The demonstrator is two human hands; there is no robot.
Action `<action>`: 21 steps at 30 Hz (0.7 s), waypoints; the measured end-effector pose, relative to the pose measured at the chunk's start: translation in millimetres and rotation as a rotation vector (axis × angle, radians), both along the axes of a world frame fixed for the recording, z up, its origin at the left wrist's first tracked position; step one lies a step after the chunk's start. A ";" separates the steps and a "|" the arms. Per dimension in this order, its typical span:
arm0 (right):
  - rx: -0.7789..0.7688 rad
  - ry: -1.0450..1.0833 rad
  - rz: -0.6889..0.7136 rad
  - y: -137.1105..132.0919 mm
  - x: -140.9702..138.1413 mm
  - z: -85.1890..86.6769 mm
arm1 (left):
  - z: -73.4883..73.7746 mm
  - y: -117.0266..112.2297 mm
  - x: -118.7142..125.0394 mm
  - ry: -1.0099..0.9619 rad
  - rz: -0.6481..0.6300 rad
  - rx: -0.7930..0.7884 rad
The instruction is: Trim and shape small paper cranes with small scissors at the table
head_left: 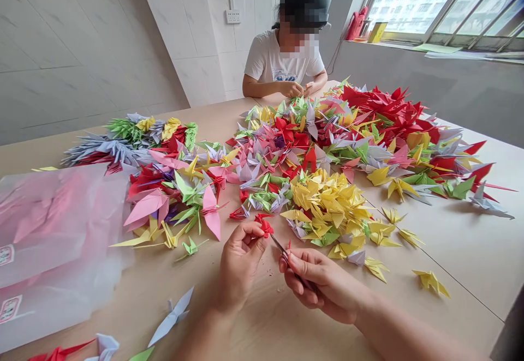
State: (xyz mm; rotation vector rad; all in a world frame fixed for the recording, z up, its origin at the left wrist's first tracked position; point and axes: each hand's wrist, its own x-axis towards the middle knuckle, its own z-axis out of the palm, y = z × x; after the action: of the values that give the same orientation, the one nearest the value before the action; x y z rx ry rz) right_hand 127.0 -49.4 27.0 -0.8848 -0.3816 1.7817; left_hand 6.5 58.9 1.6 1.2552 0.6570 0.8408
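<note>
a small red paper crane is pinched at the lower centre of the frame between the thumb and fingertips of the left hand, which is nearly closed around it. the crane is crisply folded, with narrow pointed tips sticking out, and it is held in the air above the tabletop. a pair of fine metal tweezers is gripped in the right hand, whose fingers are curled closed around the shaft. the pointed end is held just beside the crane, though whether it touches the paper cannot be told. tiny paper flecks are scattered on the tabletop below the hands.

a heap of yellow paper cranes is piled just beyond the hands, and a mass of red cranes is seen toward the upper right, among many pink, green and lilac ones. a translucent plastic bag is laid at the left edge. at the far end, a seated co-worker is seen with both hands held together at the tabletop's edge.
</note>
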 end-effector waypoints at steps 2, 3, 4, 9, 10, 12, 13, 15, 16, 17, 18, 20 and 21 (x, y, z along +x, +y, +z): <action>-0.003 0.026 -0.013 0.4 0.4 -0.4 | -0.3 -0.2 0.0 0.011 -0.012 0.025; -0.006 0.036 -0.017 0.4 0.5 -0.8 | -0.3 -0.3 0.0 0.015 -0.018 0.038; -0.009 0.044 -0.022 0.3 0.6 -1.4 | -0.2 -0.4 0.1 0.017 -0.019 0.053; -0.037 0.060 -0.025 0.4 1.4 -3.0 | 1.0 -1.0 0.3 0.052 0.014 0.102; -0.043 0.061 -0.020 0.6 1.7 -2.8 | 1.5 -1.1 0.1 0.061 0.018 0.112; -0.050 0.067 -0.012 0.9 2.1 -2.3 | 2.8 -1.3 -0.2 0.074 0.025 0.137; -0.053 0.069 -0.010 1.0 2.2 -2.1 | 3.5 -1.4 -0.4 0.082 0.028 0.153; -0.061 0.066 -0.008 1.2 2.2 -1.9 | 4.6 -1.7 -0.6 0.100 0.037 0.190; -0.066 0.061 -0.007 1.3 2.1 -2.0 | 4.8 -1.8 -0.6 0.108 0.043 0.210; -0.071 0.055 -0.006 1.3 1.9 -2.2 | 4.7 -1.9 -0.5 0.114 0.050 0.231; -0.075 0.050 -0.005 1.3 1.8 -2.4 | 4.4 -2.0 -0.5 0.119 0.057 0.253; -0.080 0.043 -0.002 1.3 1.7 -2.9 | 3.0 -2.3 -0.5 0.125 0.073 0.298; -0.080 0.041 0.000 1.2 1.7 -3.0 | 2.2 -2.5 -0.7 0.129 0.074 0.317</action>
State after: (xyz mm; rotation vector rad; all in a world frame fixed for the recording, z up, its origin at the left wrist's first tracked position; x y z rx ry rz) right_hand 128.7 -48.2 24.0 -0.9027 -0.2854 1.8226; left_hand 5.8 56.4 3.8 1.5886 0.6951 0.9569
